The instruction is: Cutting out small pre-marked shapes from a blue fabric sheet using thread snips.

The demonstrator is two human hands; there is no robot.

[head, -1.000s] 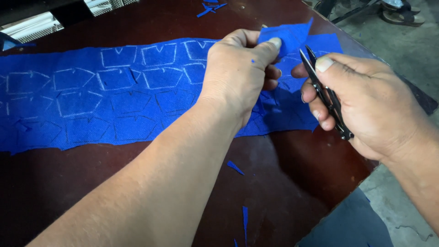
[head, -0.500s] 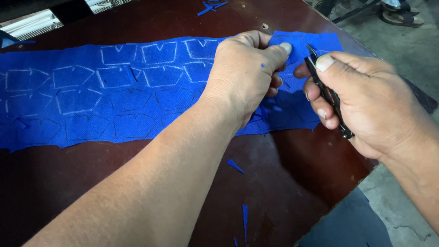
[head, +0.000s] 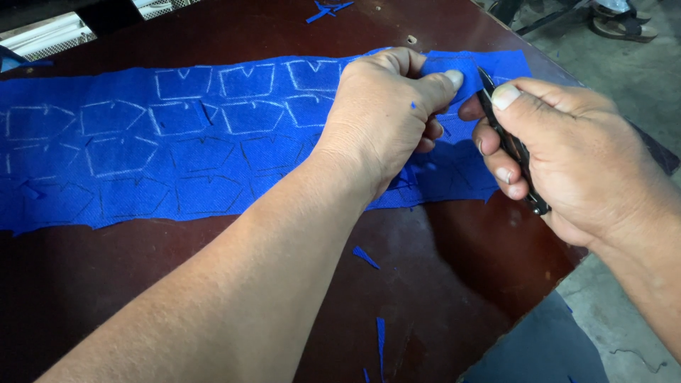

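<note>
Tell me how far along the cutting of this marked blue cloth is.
Early. Done: a few blue offcuts lie on the table. In hand: the left hand pinches the blue cloth at its right end, while the right hand holds black snips there. Left: nearly all chalk outlines remain uncut.

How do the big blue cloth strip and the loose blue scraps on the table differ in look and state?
The blue cloth strip is long and wide; the blue scraps are thin slivers. The strip carries pale chalk outlines; the scraps show none. The left hand grips the strip beside the right hand holding a dark cutting tool; the scraps lie untouched. Both are the same blue and lie on the dark brown table.
</note>
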